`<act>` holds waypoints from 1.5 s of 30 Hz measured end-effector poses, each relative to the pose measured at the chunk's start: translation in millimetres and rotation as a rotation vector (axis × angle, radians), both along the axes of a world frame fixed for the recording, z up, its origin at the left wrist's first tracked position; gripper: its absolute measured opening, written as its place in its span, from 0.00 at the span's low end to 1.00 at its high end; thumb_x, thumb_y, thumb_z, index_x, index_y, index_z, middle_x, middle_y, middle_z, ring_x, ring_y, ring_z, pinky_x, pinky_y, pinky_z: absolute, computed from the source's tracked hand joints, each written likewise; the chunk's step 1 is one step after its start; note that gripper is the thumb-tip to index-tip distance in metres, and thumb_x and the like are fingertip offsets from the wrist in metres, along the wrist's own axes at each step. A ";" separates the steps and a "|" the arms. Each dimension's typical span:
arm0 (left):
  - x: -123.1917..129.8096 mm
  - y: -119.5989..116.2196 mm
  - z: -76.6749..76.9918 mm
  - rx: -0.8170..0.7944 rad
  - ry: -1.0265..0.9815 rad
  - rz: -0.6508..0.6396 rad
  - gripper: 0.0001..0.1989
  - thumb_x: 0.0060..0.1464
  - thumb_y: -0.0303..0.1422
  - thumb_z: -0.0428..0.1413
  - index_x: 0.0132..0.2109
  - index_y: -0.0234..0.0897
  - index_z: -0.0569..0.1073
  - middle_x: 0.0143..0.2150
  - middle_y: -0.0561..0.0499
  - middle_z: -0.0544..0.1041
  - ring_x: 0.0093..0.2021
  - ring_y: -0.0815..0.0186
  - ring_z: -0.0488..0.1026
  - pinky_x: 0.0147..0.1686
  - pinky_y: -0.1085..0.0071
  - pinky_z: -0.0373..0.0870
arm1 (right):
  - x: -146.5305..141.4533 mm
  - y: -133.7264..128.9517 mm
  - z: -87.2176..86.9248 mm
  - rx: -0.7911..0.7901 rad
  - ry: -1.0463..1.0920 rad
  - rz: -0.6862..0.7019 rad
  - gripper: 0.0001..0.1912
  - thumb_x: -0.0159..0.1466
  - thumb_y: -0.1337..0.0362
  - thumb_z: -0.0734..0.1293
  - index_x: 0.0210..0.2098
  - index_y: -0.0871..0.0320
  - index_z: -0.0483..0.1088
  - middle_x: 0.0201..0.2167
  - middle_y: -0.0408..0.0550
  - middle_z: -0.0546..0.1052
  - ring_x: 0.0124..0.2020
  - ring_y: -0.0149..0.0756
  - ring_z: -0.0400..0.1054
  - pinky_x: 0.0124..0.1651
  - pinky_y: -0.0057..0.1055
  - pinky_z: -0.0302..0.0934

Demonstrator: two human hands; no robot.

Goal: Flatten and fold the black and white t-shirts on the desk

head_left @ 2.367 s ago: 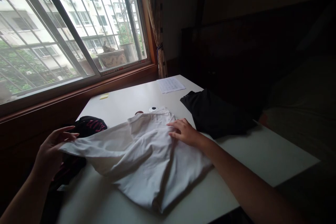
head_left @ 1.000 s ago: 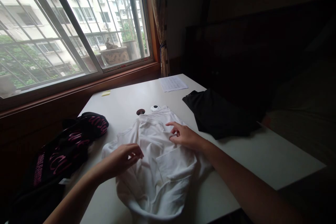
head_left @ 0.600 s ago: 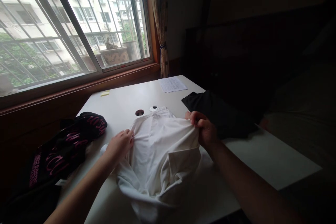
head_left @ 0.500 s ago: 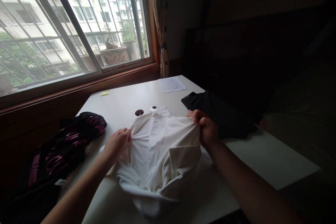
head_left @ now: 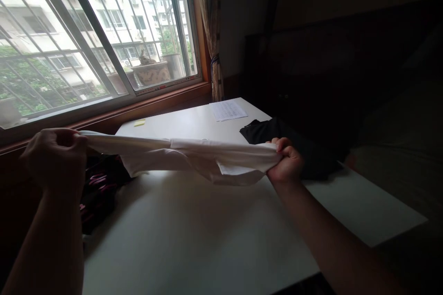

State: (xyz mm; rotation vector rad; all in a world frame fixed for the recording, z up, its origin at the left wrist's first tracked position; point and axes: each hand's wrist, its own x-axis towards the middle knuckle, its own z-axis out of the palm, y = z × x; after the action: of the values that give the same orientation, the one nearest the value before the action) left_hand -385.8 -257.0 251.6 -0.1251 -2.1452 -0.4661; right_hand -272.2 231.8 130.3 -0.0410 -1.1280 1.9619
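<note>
A white garment [head_left: 194, 154] is stretched sideways between my two hands, raised above the white table [head_left: 194, 230]. Its upper edge is pulled nearly straight, and the cloth hangs in folds beneath, with a loose flap near the right end. My left hand [head_left: 57, 159], at the far left, is closed on one end of the cloth. At the other end, my right hand [head_left: 286, 160] grips the cloth in its curled fingers, in front of a dark folded garment.
A black garment with pink lettering [head_left: 100, 189] lies on the left, partly behind my left arm. Dark cloth [head_left: 297, 147] lies on the table's right side. Printed papers [head_left: 228, 110] and a yellow note [head_left: 139, 123] lie toward the back, near the window.
The white garment has gone from bunched low over the table to lifted and drawn out wide. My left hand has moved far left and up; my right hand has shifted slightly right.
</note>
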 end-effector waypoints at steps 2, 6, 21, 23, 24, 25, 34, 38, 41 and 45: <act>1.0 -12.5 -3.7 -0.028 -0.001 0.116 0.13 0.55 0.43 0.55 0.42 0.40 0.76 0.37 0.49 0.74 0.44 0.52 0.73 0.48 0.53 0.68 | -2.6 5.1 -3.2 -0.020 -0.033 -0.155 0.04 0.49 0.66 0.60 0.22 0.54 0.57 0.26 0.42 0.58 0.29 0.35 0.60 0.34 0.34 0.59; 5.3 -10.1 -25.1 -0.256 -0.379 0.097 0.12 0.56 0.43 0.54 0.36 0.41 0.76 0.33 0.49 0.74 0.34 0.56 0.72 0.36 0.60 0.66 | -3.7 9.5 -7.6 0.048 -0.095 -0.501 0.06 0.54 0.70 0.59 0.24 0.53 0.63 0.27 0.42 0.63 0.31 0.36 0.61 0.36 0.34 0.60; 15.8 120.9 -136.2 -0.628 -0.532 -0.662 0.09 0.65 0.30 0.53 0.46 0.41 0.78 0.46 0.46 0.78 0.43 0.61 0.75 0.41 0.68 0.73 | 14.0 -30.0 -7.2 1.147 0.098 -0.260 0.12 0.66 0.73 0.63 0.36 0.52 0.76 0.38 0.47 0.77 0.43 0.41 0.73 0.48 0.43 0.71; 18.4 125.4 -135.9 -0.612 -0.518 -0.662 0.08 0.64 0.27 0.53 0.41 0.38 0.77 0.41 0.46 0.78 0.38 0.63 0.75 0.38 0.69 0.72 | 8.9 -41.9 -17.3 1.292 0.010 -0.053 0.13 0.68 0.71 0.63 0.45 0.51 0.76 0.46 0.49 0.78 0.50 0.43 0.74 0.54 0.45 0.70; 19.2 125.2 -133.3 -0.606 -0.510 -0.654 0.09 0.64 0.27 0.52 0.39 0.38 0.77 0.39 0.46 0.78 0.37 0.63 0.75 0.37 0.69 0.72 | 5.9 -47.2 -23.0 1.351 -0.067 0.017 0.14 0.69 0.69 0.64 0.50 0.51 0.75 0.51 0.51 0.77 0.54 0.45 0.72 0.57 0.46 0.68; 20.1 123.9 -129.2 -0.591 -0.494 -0.646 0.10 0.65 0.28 0.51 0.39 0.37 0.77 0.39 0.45 0.78 0.36 0.63 0.74 0.36 0.69 0.72 | 2.9 -51.6 -28.6 1.403 -0.155 0.073 0.16 0.69 0.66 0.66 0.55 0.51 0.73 0.56 0.53 0.75 0.58 0.47 0.70 0.60 0.47 0.67; 38.4 88.0 -58.0 -0.103 -0.068 -0.513 0.10 0.67 0.35 0.53 0.42 0.41 0.78 0.40 0.50 0.81 0.41 0.63 0.78 0.43 0.66 0.74 | -2.5 -58.7 -31.6 1.509 -0.533 0.149 0.05 0.66 0.67 0.66 0.36 0.54 0.74 0.35 0.47 0.78 0.35 0.39 0.73 0.38 0.33 0.63; 47.5 65.4 -30.4 -0.011 0.070 -0.227 0.10 0.64 0.34 0.53 0.44 0.39 0.78 0.42 0.51 0.79 0.44 0.62 0.77 0.44 0.61 0.74 | 5.7 -41.2 -11.2 1.192 -0.349 -0.199 0.12 0.69 0.66 0.60 0.29 0.54 0.67 0.28 0.44 0.73 0.31 0.37 0.68 0.36 0.33 0.58; 51.7 46.9 -20.9 0.108 0.011 -0.160 0.13 0.63 0.38 0.52 0.51 0.42 0.75 0.46 0.53 0.77 0.47 0.61 0.75 0.45 0.59 0.72 | 6.2 -20.4 -5.2 0.975 -0.305 -0.378 0.13 0.70 0.63 0.59 0.29 0.53 0.67 0.26 0.43 0.70 0.29 0.37 0.65 0.35 0.34 0.57; 55.7 17.0 -20.6 0.181 -0.435 -0.496 0.13 0.55 0.46 0.59 0.41 0.45 0.78 0.38 0.51 0.79 0.38 0.59 0.76 0.33 0.65 0.74 | -2.6 -9.0 -13.0 1.033 -0.340 -0.301 0.12 0.70 0.62 0.61 0.30 0.53 0.68 0.29 0.44 0.72 0.32 0.38 0.68 0.38 0.34 0.61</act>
State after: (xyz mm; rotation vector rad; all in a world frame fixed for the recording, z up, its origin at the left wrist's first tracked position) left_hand -330.0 -240.1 231.0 -0.4997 -2.4772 -1.0513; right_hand -274.9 222.8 117.3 0.0085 -2.0972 0.9561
